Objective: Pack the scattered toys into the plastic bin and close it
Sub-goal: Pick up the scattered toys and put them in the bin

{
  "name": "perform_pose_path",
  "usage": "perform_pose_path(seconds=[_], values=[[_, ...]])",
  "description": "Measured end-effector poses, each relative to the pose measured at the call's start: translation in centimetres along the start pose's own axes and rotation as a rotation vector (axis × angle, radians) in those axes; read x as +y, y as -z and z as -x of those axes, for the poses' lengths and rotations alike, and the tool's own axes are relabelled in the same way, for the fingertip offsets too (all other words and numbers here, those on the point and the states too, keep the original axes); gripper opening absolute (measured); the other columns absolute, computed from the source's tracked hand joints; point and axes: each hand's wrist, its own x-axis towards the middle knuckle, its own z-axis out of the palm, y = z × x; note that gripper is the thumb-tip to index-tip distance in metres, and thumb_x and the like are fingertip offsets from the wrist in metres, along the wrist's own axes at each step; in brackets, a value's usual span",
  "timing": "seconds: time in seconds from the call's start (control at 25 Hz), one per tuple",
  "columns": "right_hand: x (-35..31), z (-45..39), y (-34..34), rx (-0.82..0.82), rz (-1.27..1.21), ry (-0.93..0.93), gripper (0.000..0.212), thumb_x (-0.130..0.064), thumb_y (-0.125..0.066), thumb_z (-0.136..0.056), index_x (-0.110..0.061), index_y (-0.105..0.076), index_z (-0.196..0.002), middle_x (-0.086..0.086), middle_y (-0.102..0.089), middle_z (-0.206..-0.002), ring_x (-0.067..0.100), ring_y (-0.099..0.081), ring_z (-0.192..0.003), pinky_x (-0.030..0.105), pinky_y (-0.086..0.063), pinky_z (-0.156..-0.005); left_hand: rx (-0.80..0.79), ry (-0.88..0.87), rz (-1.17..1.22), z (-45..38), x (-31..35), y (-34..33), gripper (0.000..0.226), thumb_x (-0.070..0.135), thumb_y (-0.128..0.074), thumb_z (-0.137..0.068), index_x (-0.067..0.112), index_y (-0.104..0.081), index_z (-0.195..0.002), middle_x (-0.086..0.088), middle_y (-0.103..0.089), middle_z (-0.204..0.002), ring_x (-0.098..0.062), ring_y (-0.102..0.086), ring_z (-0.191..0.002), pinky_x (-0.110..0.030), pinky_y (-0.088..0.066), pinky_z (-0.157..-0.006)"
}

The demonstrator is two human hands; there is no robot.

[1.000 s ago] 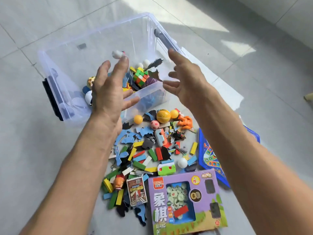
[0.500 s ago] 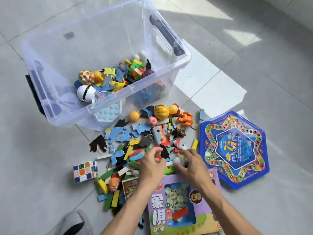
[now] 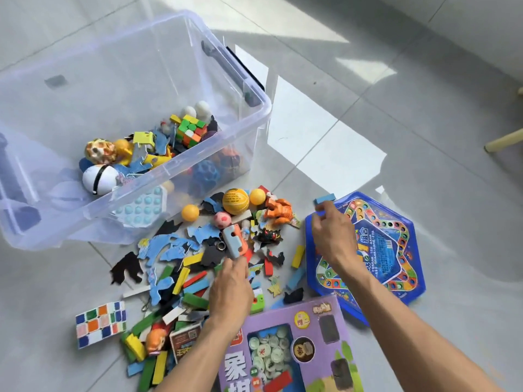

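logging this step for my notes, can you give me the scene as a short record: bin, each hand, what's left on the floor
bin: clear plastic bin, open, partly filled with toys
lid: not in view
left hand: left hand down in the floor pile, grasp unclear
right hand: right hand over the blue hexagonal game board, pinching a blue block
floor: purple chess box, checkered cube, yellow ball

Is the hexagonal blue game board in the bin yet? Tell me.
No, the hexagonal blue game board lies on the floor right of the plastic bin, under the right hand.
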Motion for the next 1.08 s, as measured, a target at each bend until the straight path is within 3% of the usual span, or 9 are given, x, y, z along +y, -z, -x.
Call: perform_pose_path(seconds=[0.08,0.12,0.24,0.4,0.56,0.76,0.84,0.96,1.08], values=[[0.5,-3.7,0.7,-0.085,0.151,0.079,0.036,-0.021,-0.042,-0.098,-0.020,-0.045,-0.134,0.012,-0.054,-0.127,0.038,-0.060,-0.097,0.043,-0.049,-0.076,0.003,0.038,0.069,0.2,-0.7,0.3,0.033,-0.001,-0.052,-0.088,0.023,-0.045,-0.109,0.001,-0.058,-0.096,-0.016,-0.055,-0.080,-0.022,-0.036,-0.059],[0.8,-5.2,0.6,-0.135,0.236,0.094,0.037,-0.020,-0.042,-0.098,-0.020,-0.043,-0.136,0.013,-0.049,-0.131,0.039,-0.059,-0.098,0.044,-0.050,-0.077,-0.007,0.069,0.134,0.1,-0.8,0.6,0.039,-0.002,-0.053,-0.088,0.025,-0.044,-0.115,0.000,-0.060,-0.097,-0.015,-0.055,-0.081,-0.021,-0.037,-0.059],[1.4,-7.1,-0.3,-0.157,0.336,0.057,0.024,-0.013,-0.040,-0.095,-0.011,-0.052,-0.116,0.015,-0.047,-0.117,0.040,-0.058,-0.087,0.047,-0.052,-0.074,-0.045,0.200,0.401,-1.1,-0.7,1.9,0.033,0.007,-0.057,-0.090,0.030,-0.054,-0.113,0.003,-0.062,-0.107,-0.014,-0.060,-0.088,-0.028,-0.049,-0.069],[0.9,-6.9,-1.8,-0.111,0.312,-0.035,0.024,-0.005,-0.045,-0.091,-0.002,-0.048,-0.114,0.021,-0.044,-0.115,0.046,-0.057,-0.090,0.042,-0.042,-0.066,0.034,0.425,0.808,-1.6,-1.4,3.7,0.030,0.004,-0.062,-0.086,0.033,-0.063,-0.095,0.002,-0.071,-0.092,-0.025,-0.071,-0.077,-0.047,-0.060,-0.071],[1.7,-6.7,-1.7,-0.088,0.234,-0.173,0.033,-0.011,-0.058,-0.086,0.000,-0.049,-0.116,0.024,-0.047,-0.117,0.047,-0.056,-0.097,0.042,-0.043,-0.071,0.031,0.412,0.938,-0.6,-1.5,4.4,0.028,0.003,-0.063,-0.086,0.029,-0.065,-0.097,0.000,-0.073,-0.092,-0.023,-0.071,-0.079,-0.036,-0.060,-0.068],[1.5,-5.0,-1.7,-0.059,0.196,-0.148,0.017,-0.012,-0.057,-0.087,-0.004,-0.062,-0.100,0.020,-0.062,-0.103,0.035,-0.055,-0.081,0.038,-0.044,-0.068,0.046,0.412,0.977,-0.1,-1.1,5.8,0.027,0.002,-0.064,-0.085,0.028,-0.065,-0.093,0.000,-0.073,-0.088,-0.023,-0.069,-0.077,-0.031,-0.057,-0.063],[0.2,-3.2,-1.3,0.021,0.017,-0.120,0.020,-0.019,-0.058,-0.087,-0.006,-0.064,-0.102,0.016,-0.066,-0.104,0.032,-0.057,-0.085,0.036,-0.045,-0.072,0.053,0.419,1.060,0.2,-0.1,7.0,0.027,0.000,-0.064,-0.086,0.025,-0.065,-0.095,-0.003,-0.074,-0.089,-0.018,-0.067,-0.071,-0.028,-0.056,-0.060],[-5.7,1.6,1.4,0.126,-0.428,-0.021,0.016,-0.018,-0.065,-0.084,-0.012,-0.068,-0.099,-0.001,-0.069,-0.094,0.014,-0.063,-0.083,0.029,-0.047,-0.074,0.126,0.455,1.290,1.6,2.5,11.8,0.022,-0.001,-0.066,-0.085,0.015,-0.065,-0.099,0.001,-0.075,-0.078,-0.013,-0.067,-0.063,-0.025,-0.055,-0.058],[-15.7,3.9,6.5,-0.023,-0.789,0.167,0.006,-0.013,-0.069,-0.079,-0.016,-0.068,-0.084,-0.008,-0.063,-0.071,0.007,-0.056,-0.055,0.023,-0.044,-0.053,0.335,0.276,1.562,1.4,4.3,20.0,0.024,-0.001,-0.067,-0.084,0.008,-0.063,-0.106,-0.009,-0.074,-0.086,-0.022,-0.069,-0.072,-0.024,-0.057,-0.059]])
